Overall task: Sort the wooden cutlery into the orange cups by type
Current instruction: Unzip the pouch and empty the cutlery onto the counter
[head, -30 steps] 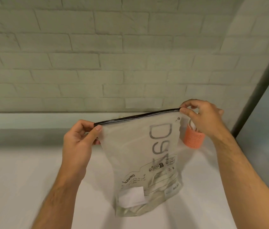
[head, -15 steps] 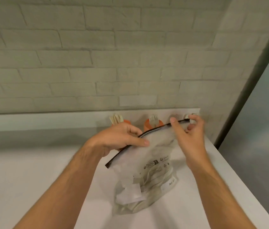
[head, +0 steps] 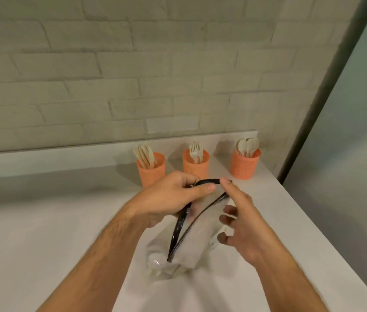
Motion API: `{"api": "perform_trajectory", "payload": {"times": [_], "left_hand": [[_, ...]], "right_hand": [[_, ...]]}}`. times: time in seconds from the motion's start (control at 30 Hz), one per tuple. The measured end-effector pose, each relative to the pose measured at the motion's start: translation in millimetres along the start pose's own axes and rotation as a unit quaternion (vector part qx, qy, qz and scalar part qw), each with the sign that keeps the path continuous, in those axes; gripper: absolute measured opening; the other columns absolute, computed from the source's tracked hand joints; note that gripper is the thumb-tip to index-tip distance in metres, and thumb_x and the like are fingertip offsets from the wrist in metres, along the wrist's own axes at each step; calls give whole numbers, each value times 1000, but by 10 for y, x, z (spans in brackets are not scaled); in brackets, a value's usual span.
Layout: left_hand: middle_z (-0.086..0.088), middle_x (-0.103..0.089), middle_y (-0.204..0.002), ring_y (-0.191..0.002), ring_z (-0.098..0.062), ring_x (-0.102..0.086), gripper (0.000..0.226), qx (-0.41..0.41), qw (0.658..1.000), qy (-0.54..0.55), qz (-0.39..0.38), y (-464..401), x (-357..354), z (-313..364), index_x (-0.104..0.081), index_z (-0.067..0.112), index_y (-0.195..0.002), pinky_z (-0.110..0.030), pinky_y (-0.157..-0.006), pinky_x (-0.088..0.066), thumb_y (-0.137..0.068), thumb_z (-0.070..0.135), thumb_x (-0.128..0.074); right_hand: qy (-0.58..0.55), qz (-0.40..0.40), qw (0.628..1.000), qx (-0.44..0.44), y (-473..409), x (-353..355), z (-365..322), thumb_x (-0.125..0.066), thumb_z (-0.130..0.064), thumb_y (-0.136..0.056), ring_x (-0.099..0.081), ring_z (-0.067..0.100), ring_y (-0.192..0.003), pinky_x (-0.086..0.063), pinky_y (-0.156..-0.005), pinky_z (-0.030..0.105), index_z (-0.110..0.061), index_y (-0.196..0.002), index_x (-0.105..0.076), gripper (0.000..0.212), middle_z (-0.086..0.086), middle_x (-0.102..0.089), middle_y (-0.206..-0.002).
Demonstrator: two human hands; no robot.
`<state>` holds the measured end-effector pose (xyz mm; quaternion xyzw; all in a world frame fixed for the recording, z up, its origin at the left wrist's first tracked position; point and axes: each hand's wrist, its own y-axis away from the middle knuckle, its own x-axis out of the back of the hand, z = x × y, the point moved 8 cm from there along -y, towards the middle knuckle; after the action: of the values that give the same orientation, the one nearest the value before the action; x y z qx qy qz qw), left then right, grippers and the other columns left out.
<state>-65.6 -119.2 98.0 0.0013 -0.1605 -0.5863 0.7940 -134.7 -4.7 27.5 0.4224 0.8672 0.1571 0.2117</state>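
Note:
Three orange mesh cups stand in a row near the wall. The left cup [head: 151,171] holds wooden knives [head: 143,155], the middle cup [head: 195,165] wooden forks [head: 195,150], the right cup [head: 245,164] wooden spoons [head: 246,146]. In front of them a frosted plastic zip bag [head: 191,242] with a black zip strip stands on the white counter [head: 43,233]. My left hand [head: 171,197] pinches the strip at its folded-over top. My right hand [head: 238,221] touches the strip with its forefinger, the other fingers spread beside the bag.
A pale brick wall with a low ledge [head: 54,154] runs behind the cups. The counter's right edge [head: 326,239] slopes down past my right arm, with a dark vertical post [head: 326,86] and a grey panel beyond it.
The bag has been lowered and its zip top folded over; my hands have come close together. The camera tilted down, so all three cups now show.

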Motion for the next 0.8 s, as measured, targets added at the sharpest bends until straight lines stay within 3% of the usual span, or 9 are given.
{"api": "perform_trajectory", "payload": {"times": [0.17,0.27,0.37,0.43,0.53,0.6,0.67,0.73,0.8], "left_hand": [[-4,-73,-81,-67,-11,-62,22,31,998,-47,26,-12,78,-227,-74,17,-91,-33,-64,-53,-95,34,-62],[-10,-75,-102,-83,-18,-70,21,87,985,149,7,17,57,-439,-72,10,-110,-34,-74,-59,-98,16,-56],[-20,-72,-107,-89,-26,-73,29,110,922,371,2,15,52,-558,-67,-4,-112,-40,-77,-60,-86,4,-56],[-24,-72,-97,-79,-28,-75,30,122,868,481,2,8,91,-624,-66,-9,-105,-43,-65,-63,-75,-5,-60],[-25,-66,-101,-82,-19,-67,69,118,786,606,4,-32,186,-696,-59,-19,-115,-40,-79,-61,-50,-17,-82],[-22,-68,-115,-97,-21,-68,48,99,819,565,-9,-6,215,-610,-66,-9,-117,-40,-93,-55,-73,7,-75],[-19,-73,-109,-96,-27,-72,29,76,913,399,48,39,323,-562,-76,3,-104,-38,-81,-61,-78,14,-68],[-16,-74,-105,-94,-26,-71,49,71,979,174,83,74,423,-561,-69,10,-111,-33,-72,-60,-64,3,-81],[-12,-69,-98,-85,-21,-68,58,113,988,-47,99,89,494,-644,-60,16,-116,-35,-66,-58,-66,4,-86]], "right_hand": [[-95,-94,984,-118,-56,-50,319,-69,-18,-84,-67,41,-102,-59,-80,56,-11,-131,-57,49,25,-63,-120],[-202,-141,953,-174,-57,-127,534,-50,8,-83,-69,40,-104,-58,-83,56,5,-131,-57,48,24,-67,-118],[-294,-174,923,-179,-109,-171,577,-55,28,-61,-61,48,-115,-55,-75,64,19,-129,-53,69,34,-61,-124],[-340,-210,901,-172,-134,-197,518,-59,36,-43,-71,50,-89,-56,-62,66,24,-108,-63,66,34,-66,-107],[-335,-212,902,-171,-164,-191,446,-51,26,-56,-73,46,-87,-60,-59,55,21,-106,-67,53,32,-68,-112],[-315,-230,905,-171,-178,-187,392,-60,19,-51,-65,42,-114,-58,-83,57,15,-124,-61,72,30,-61,-130],[-271,-263,909,-177,-142,-210,324,-56,-1,-68,-57,34,-127,-44,-107,57,7,-131,-60,63,25,-58,-137],[-145,-253,943,-161,-188,-165,279,-61,-20,-83,-67,29,-112,-45,-106,51,-3,-121,-70,43,19,-67,-126],[14,-208,968,-142,-297,-100,283,-72,-39,-82,-69,22,-97,-51,-101,41,-12,-107,-79,37,8,-76,-106]]}}
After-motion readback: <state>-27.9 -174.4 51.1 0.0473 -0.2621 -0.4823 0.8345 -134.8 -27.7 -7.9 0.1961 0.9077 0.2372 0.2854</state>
